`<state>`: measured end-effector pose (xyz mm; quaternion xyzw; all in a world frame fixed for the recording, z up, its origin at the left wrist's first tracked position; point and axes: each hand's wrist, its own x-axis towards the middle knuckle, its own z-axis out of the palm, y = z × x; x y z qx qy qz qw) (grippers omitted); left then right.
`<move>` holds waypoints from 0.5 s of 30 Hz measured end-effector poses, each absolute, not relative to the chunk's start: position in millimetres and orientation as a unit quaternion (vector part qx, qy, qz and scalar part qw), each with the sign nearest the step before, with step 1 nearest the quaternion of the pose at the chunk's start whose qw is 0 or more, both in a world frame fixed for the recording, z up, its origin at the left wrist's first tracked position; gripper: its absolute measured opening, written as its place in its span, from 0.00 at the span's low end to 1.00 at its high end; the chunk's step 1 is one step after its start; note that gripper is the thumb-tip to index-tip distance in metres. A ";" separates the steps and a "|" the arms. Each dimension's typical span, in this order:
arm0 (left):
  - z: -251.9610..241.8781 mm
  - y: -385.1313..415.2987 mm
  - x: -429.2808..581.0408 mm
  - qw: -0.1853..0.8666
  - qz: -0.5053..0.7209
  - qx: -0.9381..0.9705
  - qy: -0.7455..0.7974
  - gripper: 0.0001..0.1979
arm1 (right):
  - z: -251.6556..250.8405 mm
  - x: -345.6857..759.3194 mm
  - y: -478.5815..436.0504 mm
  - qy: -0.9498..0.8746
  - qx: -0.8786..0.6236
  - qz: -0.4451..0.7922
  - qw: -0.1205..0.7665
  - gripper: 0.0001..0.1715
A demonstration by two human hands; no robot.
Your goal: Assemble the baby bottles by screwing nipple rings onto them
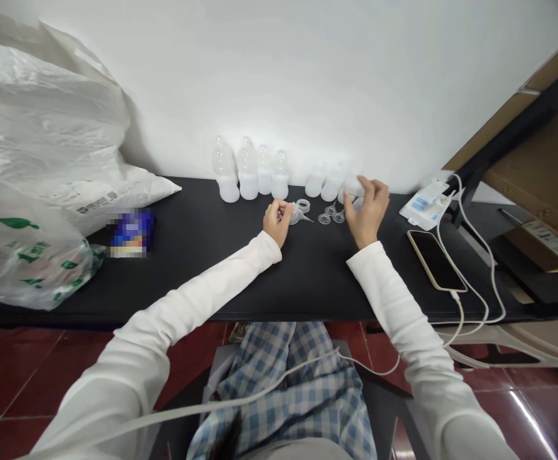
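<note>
My left hand (278, 222) is closed in a pinch over the table, right beside a small heap of clear rings and pointed nipple-like parts (302, 206). What its fingertips hold, if anything, is hidden. My right hand (369, 211) has its thumb and fingers apart around a translucent, slightly blurred bottle (353, 184), at the right end of a short row. Whether it touches that bottle I cannot tell. Left of it stand two more frosted bottles (314, 182). Several small clear discs and nipple-like pieces (331, 214) lie between my hands. Capped baby bottles (248, 169) stand upright further left.
Large plastic bags (44, 128) fill the left side, with a blue packet (132, 233) in front. At right lie a phone (436, 260) on a white cable and a white-blue power adapter or packet (424, 203). A shelf frame and cardboard box (542, 246) stand beyond.
</note>
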<state>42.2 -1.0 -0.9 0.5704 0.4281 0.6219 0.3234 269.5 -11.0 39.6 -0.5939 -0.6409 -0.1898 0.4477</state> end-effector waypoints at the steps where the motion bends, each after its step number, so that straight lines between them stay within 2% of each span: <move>1: -1.2 -1.6 43.1 0.324 0.621 0.573 0.426 0.15 | 40.5 275.6 -9.2 -0.619 -0.612 -0.198 0.451 0.30; 5: -4.3 4.1 46.2 0.381 0.616 0.538 0.431 0.15 | 38.0 295.7 -0.8 -0.559 -0.673 -0.209 0.436 0.35; 10: -6.5 12.1 46.7 0.432 0.608 0.518 0.419 0.14 | 30.8 302.8 5.7 -0.575 -0.699 -0.190 0.379 0.30; 15: -7.1 9.7 47.2 0.417 0.606 0.540 0.409 0.15 | 29.9 299.9 6.6 -0.583 -0.683 -0.193 0.395 0.27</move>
